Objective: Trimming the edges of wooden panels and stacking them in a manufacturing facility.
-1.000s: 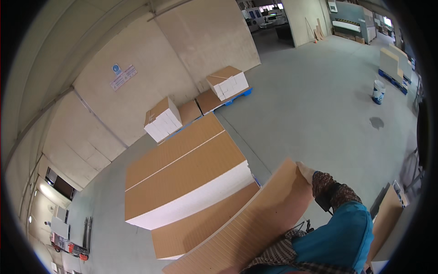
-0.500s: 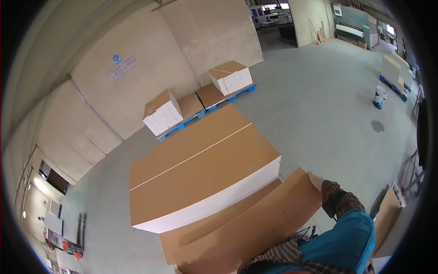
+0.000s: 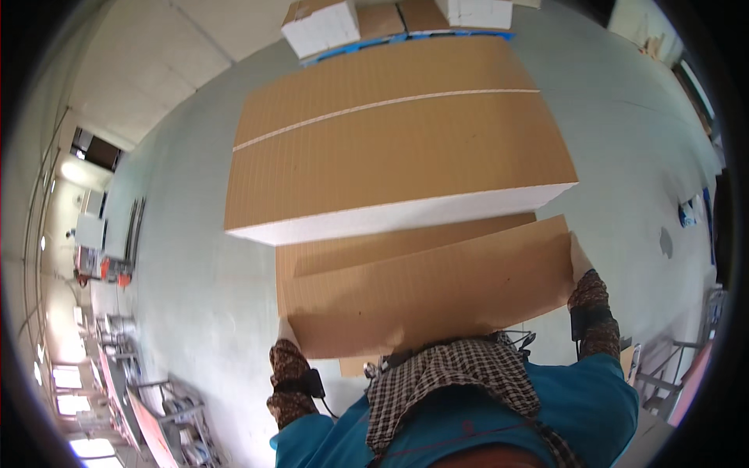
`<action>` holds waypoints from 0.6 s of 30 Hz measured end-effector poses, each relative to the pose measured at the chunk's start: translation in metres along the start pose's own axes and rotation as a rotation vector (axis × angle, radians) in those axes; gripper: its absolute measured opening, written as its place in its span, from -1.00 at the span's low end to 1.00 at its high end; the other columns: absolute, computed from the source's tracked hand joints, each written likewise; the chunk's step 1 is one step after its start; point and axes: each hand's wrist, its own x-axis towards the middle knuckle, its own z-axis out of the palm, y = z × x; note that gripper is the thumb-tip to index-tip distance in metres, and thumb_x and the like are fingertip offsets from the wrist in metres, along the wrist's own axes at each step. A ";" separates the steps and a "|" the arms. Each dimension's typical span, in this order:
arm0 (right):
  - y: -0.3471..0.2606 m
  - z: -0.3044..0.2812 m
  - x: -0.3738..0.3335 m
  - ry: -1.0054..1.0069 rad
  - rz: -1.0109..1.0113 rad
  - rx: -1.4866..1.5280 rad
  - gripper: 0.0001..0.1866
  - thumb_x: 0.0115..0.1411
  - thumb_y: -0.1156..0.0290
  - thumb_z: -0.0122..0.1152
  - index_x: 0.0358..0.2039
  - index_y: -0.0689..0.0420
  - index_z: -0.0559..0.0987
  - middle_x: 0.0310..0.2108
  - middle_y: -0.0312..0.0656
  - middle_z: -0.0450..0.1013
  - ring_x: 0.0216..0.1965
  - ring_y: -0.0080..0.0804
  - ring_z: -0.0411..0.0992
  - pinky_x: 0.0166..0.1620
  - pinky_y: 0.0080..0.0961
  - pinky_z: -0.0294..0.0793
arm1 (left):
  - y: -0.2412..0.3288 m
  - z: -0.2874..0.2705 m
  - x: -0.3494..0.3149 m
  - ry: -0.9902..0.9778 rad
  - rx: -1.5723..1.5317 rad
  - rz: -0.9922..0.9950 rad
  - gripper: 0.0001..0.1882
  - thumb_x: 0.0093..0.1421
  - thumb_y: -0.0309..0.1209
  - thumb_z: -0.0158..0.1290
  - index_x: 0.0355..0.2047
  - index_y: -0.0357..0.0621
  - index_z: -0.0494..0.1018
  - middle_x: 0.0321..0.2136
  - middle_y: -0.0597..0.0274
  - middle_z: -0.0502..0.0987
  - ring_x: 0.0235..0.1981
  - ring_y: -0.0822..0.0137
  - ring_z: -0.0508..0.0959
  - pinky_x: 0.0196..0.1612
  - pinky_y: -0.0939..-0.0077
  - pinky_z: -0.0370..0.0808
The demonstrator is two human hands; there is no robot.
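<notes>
A long brown cardboard sheet [image 3: 429, 292] lies crosswise in front of my body, sagging slightly between its ends. My left hand [image 3: 287, 331] grips its left end and my right hand [image 3: 580, 257] its right end; the fingers are mostly hidden behind the board. Just beyond it, lower down, shows another piece of cardboard [image 3: 406, 243], partly covered by the held sheet. Farther off stands a large white stack [image 3: 406, 214] with a brown cardboard top [image 3: 406, 156], crossed by a pale strap [image 3: 390, 101].
Behind the stack, white bundles [image 3: 320, 30] rest on blue pallets [image 3: 351, 50] by the wall. Grey floor [image 3: 187, 234] runs along the left, with an orange and grey pallet truck [image 3: 117, 271] farther off. Metal-framed racks [image 3: 168, 413] stand at the lower left, and a bucket [image 3: 687, 214] at the right.
My view has swung toward the right and downward. My left hand and forearm have come into sight at the sheet's left end. The sheet now lies more level across the view.
</notes>
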 end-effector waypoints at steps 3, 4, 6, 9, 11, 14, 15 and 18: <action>0.004 -0.010 -0.014 -0.057 0.028 0.091 -0.25 0.51 -0.27 -0.27 0.31 0.11 0.46 0.19 -0.15 0.51 0.15 -0.28 0.49 0.19 -0.29 0.51 | 0.016 0.018 -0.035 0.044 0.056 -0.100 -0.38 0.42 0.08 -0.14 0.24 -0.09 0.47 0.08 0.07 0.60 0.04 0.04 0.60 0.08 0.09 0.56; 0.022 -0.040 0.004 -0.094 -0.004 -0.010 -0.23 0.50 -0.29 -0.25 0.34 0.10 0.44 0.22 -0.14 0.49 0.19 -0.28 0.47 0.20 -0.28 0.51 | 0.009 0.008 -0.037 0.027 0.110 -0.104 -0.24 0.37 0.26 -0.23 0.27 -0.05 0.43 0.12 0.07 0.56 0.08 0.04 0.55 0.15 0.07 0.51; 0.063 -0.084 0.020 -0.124 -0.056 -0.135 -0.15 0.47 -0.34 -0.23 0.44 0.13 0.30 0.32 -0.15 0.40 0.29 -0.28 0.40 0.23 -0.26 0.48 | -0.014 -0.015 -0.042 -0.040 0.009 -0.117 -0.26 0.36 0.26 -0.20 0.24 -0.04 0.44 0.14 0.09 0.55 0.10 0.03 0.54 0.16 0.01 0.49; 0.051 -0.052 -0.068 0.120 0.176 -0.182 -0.15 0.49 -0.33 -0.28 0.50 0.09 0.18 0.38 -0.14 0.33 0.32 -0.31 0.36 0.23 -0.27 0.47 | -0.018 -0.010 -0.083 0.036 0.100 -0.379 -0.31 0.32 0.24 -0.08 0.19 -0.02 0.45 0.17 0.10 0.51 0.15 -0.03 0.50 0.18 -0.25 0.44; 0.067 -0.059 -0.059 0.056 0.113 -0.086 -0.18 0.51 -0.25 -0.16 0.53 0.06 0.10 0.37 -0.10 0.32 0.34 -0.26 0.33 0.22 -0.29 0.48 | -0.068 -0.056 -0.078 -0.072 -0.693 -0.315 -0.20 0.28 0.28 -0.06 0.31 -0.03 0.35 0.30 0.02 0.39 0.28 -0.14 0.37 0.25 -0.39 0.34; 0.097 -0.076 -0.040 0.051 -0.335 -0.268 -0.16 0.43 -0.33 -0.08 0.29 0.23 0.45 0.16 -0.17 0.51 0.18 -0.37 0.46 0.17 -0.33 0.48 | -0.071 -0.041 -0.065 0.057 -0.836 -0.206 -0.16 0.27 0.29 -0.08 0.35 -0.04 0.31 0.36 -0.04 0.31 0.35 -0.15 0.30 0.29 -0.46 0.27; 0.089 -0.063 -0.049 0.073 -0.346 -0.250 -0.16 0.43 -0.33 -0.08 0.29 0.23 0.45 0.16 -0.17 0.51 0.18 -0.37 0.46 0.17 -0.33 0.48 | -0.072 -0.041 -0.064 0.030 -0.820 -0.203 -0.16 0.27 0.29 -0.08 0.35 -0.04 0.31 0.36 -0.04 0.31 0.35 -0.15 0.30 0.29 -0.46 0.27; 0.086 -0.055 -0.055 0.172 -0.321 -0.261 -0.26 0.46 -0.23 -0.03 0.21 0.24 0.52 0.06 -0.15 0.56 0.08 -0.38 0.52 0.11 -0.38 0.50 | -0.061 -0.030 -0.054 0.073 -0.948 -0.282 -0.25 0.24 0.20 -0.01 0.26 -0.04 0.40 0.29 0.03 0.40 0.32 -0.10 0.35 0.28 -0.42 0.29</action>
